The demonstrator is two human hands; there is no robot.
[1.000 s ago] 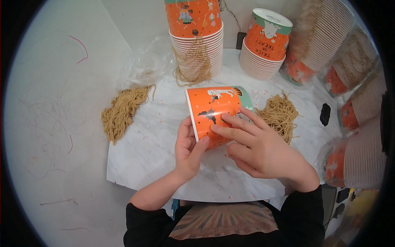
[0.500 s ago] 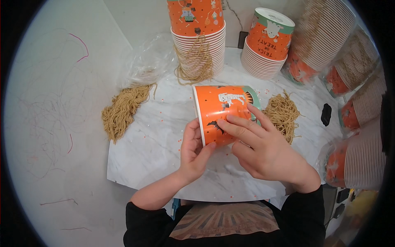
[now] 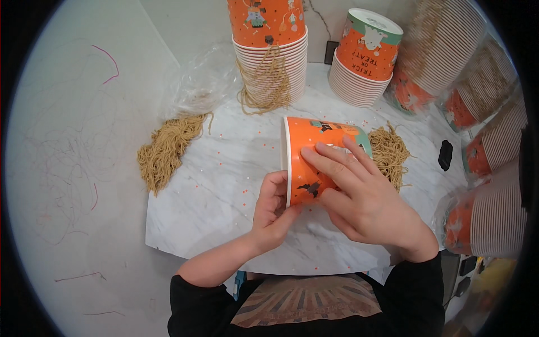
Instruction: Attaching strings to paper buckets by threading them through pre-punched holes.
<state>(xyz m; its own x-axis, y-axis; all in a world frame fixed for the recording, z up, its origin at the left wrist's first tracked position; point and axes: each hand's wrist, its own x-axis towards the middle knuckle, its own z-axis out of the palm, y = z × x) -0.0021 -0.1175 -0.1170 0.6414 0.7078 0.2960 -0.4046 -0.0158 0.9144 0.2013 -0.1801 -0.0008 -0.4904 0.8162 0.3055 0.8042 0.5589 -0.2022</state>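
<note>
An orange paper cup (image 3: 298, 170) with a white rim and green base band lies tipped sideways above the table, its mouth facing left. My left hand (image 3: 273, 210) grips the lower part of its rim, thumb below and fingers around the edge, partly hidden. Against the cup's printed side rest the outstretched fingers of my right hand (image 3: 368, 205); its palm is hidden. Just beyond the cup's base is a bundle of tan string (image 3: 391, 151). A second tan string bundle (image 3: 168, 154) lies to the left, beside a crumpled clear bag (image 3: 208, 78).
Behind stand a tall stack of nested cups (image 3: 300, 64) with tan strands draped over it, and a shorter stack (image 3: 362, 81). Several bagged cup stacks (image 3: 499, 210) line the right side. A small black object (image 3: 445, 155) lies near them. Orange specks dot the marbled table (image 3: 196, 224).
The cup has shifted slightly right and toward me and turned about its long axis, so the white printed figure is now mostly under my right fingers. Both hands still touch it.
</note>
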